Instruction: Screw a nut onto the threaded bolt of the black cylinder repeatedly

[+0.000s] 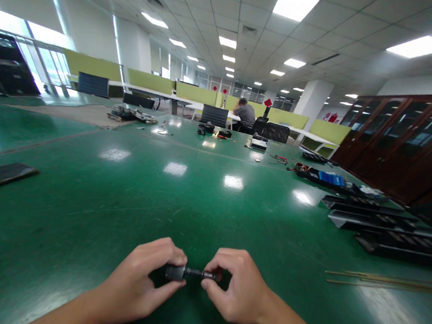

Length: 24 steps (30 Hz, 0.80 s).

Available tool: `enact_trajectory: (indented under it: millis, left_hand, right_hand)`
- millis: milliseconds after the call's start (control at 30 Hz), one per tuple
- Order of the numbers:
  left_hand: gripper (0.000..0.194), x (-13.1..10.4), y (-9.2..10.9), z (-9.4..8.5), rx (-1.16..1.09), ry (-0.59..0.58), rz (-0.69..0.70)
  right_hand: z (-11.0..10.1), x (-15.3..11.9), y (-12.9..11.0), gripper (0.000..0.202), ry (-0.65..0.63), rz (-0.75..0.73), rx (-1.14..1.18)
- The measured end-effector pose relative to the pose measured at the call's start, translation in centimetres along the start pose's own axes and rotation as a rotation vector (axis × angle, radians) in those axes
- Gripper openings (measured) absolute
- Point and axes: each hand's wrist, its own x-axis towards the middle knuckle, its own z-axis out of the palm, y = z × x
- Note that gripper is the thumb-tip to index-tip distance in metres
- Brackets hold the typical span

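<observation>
Thumb and fingertips of the left hand (141, 277) are, in the head view, clamping the thick barrel of a dark cylindrical part (177, 272), while the right hand (241, 286) is pinching its slimmer end between thumb and forefinger. The part is lying level between the two hands, low over the green table (117, 234); whether it is touching the surface, I cannot tell. A thin shaft (193, 273) is showing in the gap between the grips. The hands are probably taking opposite ends so that both halves are being steadied at once, and the fingers are leaving the middle uncovered, which is keeping the joint easy to see.

The tabletop is shining, throwing back the ceiling lights (296, 4) as pale patches and revealing fine scratches. Brass-coloured rods (384, 281) are lying alongside one another to the right, with black angular pieces (371, 217) resting beyond them, perhaps grouped there to leave room for the arms. A dark flat slab (0, 177) is lying at the left. Farther off, a bright blue item (331, 178) is sitting in a long black tray (308, 175).

Past the table, a person in a grey top (247, 115) is sitting near desks edged with yellow-green partitions (151, 81). Dark wooden cabinets (402, 134) are lining the right side, and daylight is coming in at the left.
</observation>
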Motion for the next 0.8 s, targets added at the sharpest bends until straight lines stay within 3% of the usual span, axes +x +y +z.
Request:
enact_trajectory:
  millis: [800]
  left_hand:
    - [0.028,0.0,-0.84,-0.01,0.024,0.022,0.032]
  right_hand:
    - [-0.22,-0.03,0.09,0.006,-0.006,0.016,0.004]
